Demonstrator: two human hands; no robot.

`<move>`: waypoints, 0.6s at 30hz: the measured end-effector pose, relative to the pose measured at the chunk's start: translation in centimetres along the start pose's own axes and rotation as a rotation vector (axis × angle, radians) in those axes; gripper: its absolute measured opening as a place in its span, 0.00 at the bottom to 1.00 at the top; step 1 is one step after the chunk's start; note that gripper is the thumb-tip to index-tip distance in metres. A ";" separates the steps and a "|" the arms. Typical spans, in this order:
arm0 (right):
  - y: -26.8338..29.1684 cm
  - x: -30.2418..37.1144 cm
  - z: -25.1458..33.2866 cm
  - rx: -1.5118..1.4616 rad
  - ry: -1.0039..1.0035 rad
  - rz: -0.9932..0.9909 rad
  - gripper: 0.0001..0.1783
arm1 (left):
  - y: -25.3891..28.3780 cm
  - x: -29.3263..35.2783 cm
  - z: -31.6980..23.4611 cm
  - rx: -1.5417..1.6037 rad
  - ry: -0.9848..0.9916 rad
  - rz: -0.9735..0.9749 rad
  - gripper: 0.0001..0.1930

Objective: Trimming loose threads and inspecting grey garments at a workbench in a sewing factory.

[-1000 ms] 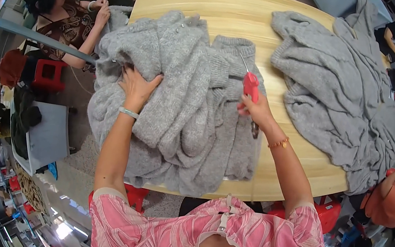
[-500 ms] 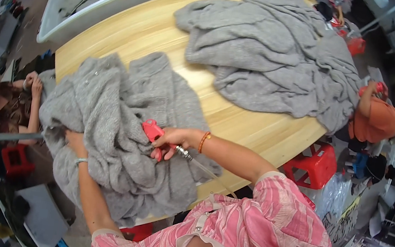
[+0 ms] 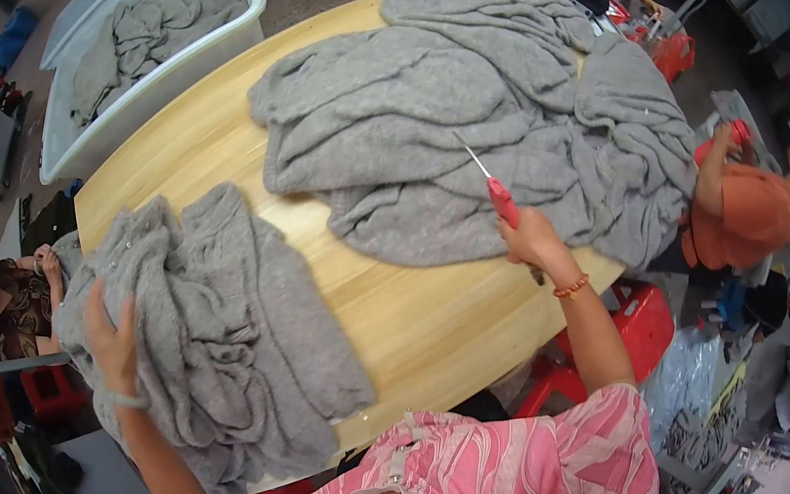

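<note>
My right hand (image 3: 533,236) is closed round a red air blow gun (image 3: 502,203). Its thin metal nozzle points toward the far left, above a large heap of grey knit garments (image 3: 399,147) on the far side of the wooden table. At the near left, a rumpled grey knit garment (image 3: 230,345) lies over the table's edge. On its left side is my left hand (image 3: 111,347), fingers spread and holding nothing; whether it touches the knit, I cannot tell.
Beyond the table's far left edge stands a white plastic tub (image 3: 243,34) with grey knits inside. A person (image 3: 747,221) in orange sits at the right, another (image 3: 20,295) at the left. A red stool (image 3: 644,328) stands beside the table (image 3: 329,283).
My right hand has moved the blow gun away from the near garment, over toward the far heap. My left hand has come out from under the knit and opened. The view has shifted.
</note>
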State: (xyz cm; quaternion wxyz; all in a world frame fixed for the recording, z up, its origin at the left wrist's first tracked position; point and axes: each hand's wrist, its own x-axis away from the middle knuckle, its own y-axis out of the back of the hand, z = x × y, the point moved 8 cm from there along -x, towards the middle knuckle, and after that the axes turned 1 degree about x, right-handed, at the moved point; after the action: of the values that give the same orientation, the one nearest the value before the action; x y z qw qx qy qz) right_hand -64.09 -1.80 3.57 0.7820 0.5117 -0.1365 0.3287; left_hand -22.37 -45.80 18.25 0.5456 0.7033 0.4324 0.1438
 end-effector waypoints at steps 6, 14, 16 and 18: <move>10.3 -4.3 -5.6 0.404 0.356 -0.533 0.14 | -24.0 -2.6 -27.6 0.184 -0.566 0.412 0.38; 12.9 -4.8 -11.6 -0.030 0.037 -0.078 0.11 | -41.8 -1.8 -39.0 -0.036 -0.466 0.492 0.47; 12.7 -5.4 -13.0 -0.118 0.194 -0.139 0.12 | -41.1 0.9 -39.7 0.088 -0.517 0.476 0.46; 11.4 -5.8 -12.4 -0.139 0.218 -0.105 0.11 | -39.9 4.6 -39.1 0.086 -0.501 0.520 0.46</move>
State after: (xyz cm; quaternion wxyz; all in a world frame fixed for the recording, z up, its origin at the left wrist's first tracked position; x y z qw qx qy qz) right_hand -77.41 10.07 3.07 0.8418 0.4239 -0.0462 0.3309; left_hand -64.04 -15.89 -4.41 0.5496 0.8256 0.0975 0.0825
